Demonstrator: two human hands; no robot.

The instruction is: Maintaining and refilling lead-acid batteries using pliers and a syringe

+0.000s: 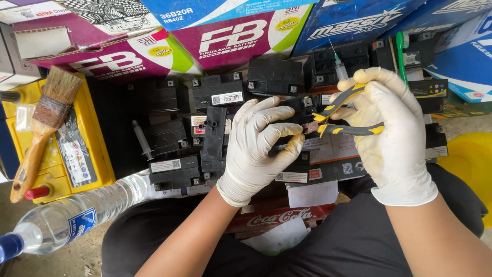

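My left hand (259, 149), in a white glove, pinches a small dark part between thumb and fingers, over a pile of small black batteries (215, 95). My right hand (392, 136), also gloved, grips yellow-and-grey pliers (341, 114). The pliers' jaws point left and meet the small part at my left fingertips. What the part is cannot be made out. Both forearms come up from the bottom of the view over my dark trousers.
A yellow battery (87, 154) with a paintbrush (43, 123) on it sits at left. A clear plastic bottle (77, 213) lies at lower left. Two syringes (141, 141) lie among the batteries. Purple and blue boxes (241, 36) line the back. A red crate (279, 218) is below.
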